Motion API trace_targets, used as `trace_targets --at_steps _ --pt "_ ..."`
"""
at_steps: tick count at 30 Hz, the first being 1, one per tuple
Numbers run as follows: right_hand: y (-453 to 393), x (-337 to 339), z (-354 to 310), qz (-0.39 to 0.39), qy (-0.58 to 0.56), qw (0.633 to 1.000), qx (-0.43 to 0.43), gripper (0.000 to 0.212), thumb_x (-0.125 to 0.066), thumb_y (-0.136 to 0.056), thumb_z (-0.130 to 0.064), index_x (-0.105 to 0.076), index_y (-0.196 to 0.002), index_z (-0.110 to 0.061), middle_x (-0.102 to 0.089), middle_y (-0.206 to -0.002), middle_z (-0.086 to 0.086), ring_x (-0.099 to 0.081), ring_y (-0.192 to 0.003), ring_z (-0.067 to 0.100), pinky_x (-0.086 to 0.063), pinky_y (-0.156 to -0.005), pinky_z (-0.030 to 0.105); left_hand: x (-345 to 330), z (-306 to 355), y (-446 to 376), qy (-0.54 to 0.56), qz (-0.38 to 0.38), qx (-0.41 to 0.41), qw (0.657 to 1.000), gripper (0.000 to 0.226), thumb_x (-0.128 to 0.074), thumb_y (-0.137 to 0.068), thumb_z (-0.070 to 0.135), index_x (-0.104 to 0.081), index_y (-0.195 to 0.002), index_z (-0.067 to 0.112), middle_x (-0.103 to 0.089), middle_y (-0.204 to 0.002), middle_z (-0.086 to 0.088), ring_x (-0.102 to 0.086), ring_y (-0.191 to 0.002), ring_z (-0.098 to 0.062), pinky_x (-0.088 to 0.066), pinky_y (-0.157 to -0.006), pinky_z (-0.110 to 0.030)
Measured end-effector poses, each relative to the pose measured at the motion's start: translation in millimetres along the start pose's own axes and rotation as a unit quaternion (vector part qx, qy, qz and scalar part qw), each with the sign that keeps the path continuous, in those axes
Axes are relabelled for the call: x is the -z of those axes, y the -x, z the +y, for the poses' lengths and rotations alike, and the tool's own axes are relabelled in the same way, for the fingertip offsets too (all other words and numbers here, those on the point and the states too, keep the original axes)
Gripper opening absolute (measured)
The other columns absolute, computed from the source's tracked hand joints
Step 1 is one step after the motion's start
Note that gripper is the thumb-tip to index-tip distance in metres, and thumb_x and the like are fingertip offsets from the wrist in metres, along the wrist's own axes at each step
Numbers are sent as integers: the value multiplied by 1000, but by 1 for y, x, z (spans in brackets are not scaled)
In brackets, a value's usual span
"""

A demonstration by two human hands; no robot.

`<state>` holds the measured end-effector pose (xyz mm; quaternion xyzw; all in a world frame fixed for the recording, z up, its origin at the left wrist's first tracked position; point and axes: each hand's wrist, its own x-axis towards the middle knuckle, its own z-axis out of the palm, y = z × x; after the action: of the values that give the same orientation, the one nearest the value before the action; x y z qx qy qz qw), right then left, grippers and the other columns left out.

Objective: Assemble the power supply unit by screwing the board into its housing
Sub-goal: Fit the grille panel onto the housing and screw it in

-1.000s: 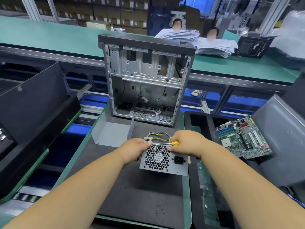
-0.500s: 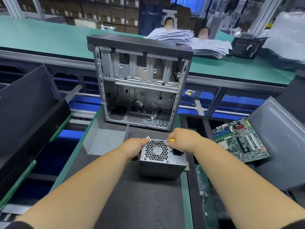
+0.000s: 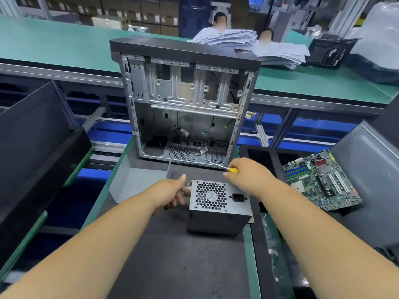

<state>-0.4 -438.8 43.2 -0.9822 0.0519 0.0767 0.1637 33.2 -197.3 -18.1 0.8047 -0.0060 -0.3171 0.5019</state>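
Power supply unit readied beside open computer case

The grey metal power supply box (image 3: 219,207) is steadied on the black mat (image 3: 172,255) by the left hand (image 3: 170,192), fingers curled at its side; a yellow-handled screwdriver (image 3: 228,169) is pinched in the right hand (image 3: 248,176). A loose hold could let it slip.

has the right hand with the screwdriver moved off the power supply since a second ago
Yes. The right hand has lifted off the power supply, toward the open computer case.
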Motion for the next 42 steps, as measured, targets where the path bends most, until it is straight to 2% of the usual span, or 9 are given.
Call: trace_targets --at_steps 2,5,7,10,17,22,28,34,42 --pt "-1 1 -2 29 -56 998 -11 21 -59 -90 -29 -55 -110 -25 -54 -100 -5 -58 -84 17 -51 -73 36 14 -8 0 -10 35 -13 999 52 -32 -104 47 -73 -90 18 -66 -66 0 -47 -49 -10 -36 -56 -27" --pt "-5 0 -7 62 -148 987 -5 29 -58 -87 -12 -50 -112 -24 -51 -96 -8 -55 -77 13 -43 -61 29 31 -23 1 -71 112 -46 990 30 -47 -99 35 -70 -85 22 -67 -67 5 -48 -49 -9 -38 -54 -24" --pt "-7 -2 -10 96 -190 977 0 27 -56 -87 -9 -50 -107 -25 -53 -93 -7 -54 -76 12 -39 -58 27 37 -32 2 -115 163 -56 978 17 -57 -92 28 -68 -80 22 -68 -67 5 -51 -53 -11 -39 -51 -22" --pt "-8 -6 -17 134 -243 961 -2 25 -58 -88 -11 -51 -104 -28 -55 -92 -10 -53 -75 12 -38 -59 27 41 -44 5 -177 205 -44 962 14 -56 -85 19 -65 -77 24 -65 -70 7 -58 -67 -15 -41 -57 -23" --pt "-8 -16 -31 153 -312 938 -14 19 -56 -89 -21 -55 -100 -37 -59 -94 -13 -56 -74 12 -41 -58 28 28 -80 3 -210 194 -15 958 14 -62 -79 16 -62 -70 27 -64 -71 12 -61 -73 -14 -42 -60 -22" --pt "-4 -19 -34 148 -305 940 -19 19 -59 -90 -24 -55 -101 -39 -60 -95 -15 -57 -75 9 -39 -57 26 12 -92 -6 -206 201 18 957 21 -79 -73 38 -63 -76 25 -65 -73 12 -62 -72 -7 -42 -59 -21" --pt "5 -16 -27 145 -308 940 -19 20 -59 -89 -24 -54 -98 -42 -59 -96 -16 -56 -71 9 -40 -57 25 -7 -85 -12 -228 270 54 934 37 -68 -75 60 -58 -73 24 -62 -77 7 -60 -71 -13 -37 -52 -24" --pt "17 -12 -16 148 -306 940 -15 22 -58 -88 -25 -53 -97 -44 -59 -96 -18 -57 -74 5 -41 -58 25 -15 -82 -20 -270 274 83 919 29 -66 -84 49 -62 -85 20 -63 -93 -1 -62 -85 -24 -51 -69 -30" --pt "29 -7 -1 152 -366 918 -18 20 -61 -89 -21 -55 -95 -39 -62 -93 -14 -58 -79 6 -41 -63 24 -16 -88 -13 -217 286 65 931 19 -67 -88 34 -57 -79 21 -63 -89 0 -58 -78 -21 -42 -62 -28"
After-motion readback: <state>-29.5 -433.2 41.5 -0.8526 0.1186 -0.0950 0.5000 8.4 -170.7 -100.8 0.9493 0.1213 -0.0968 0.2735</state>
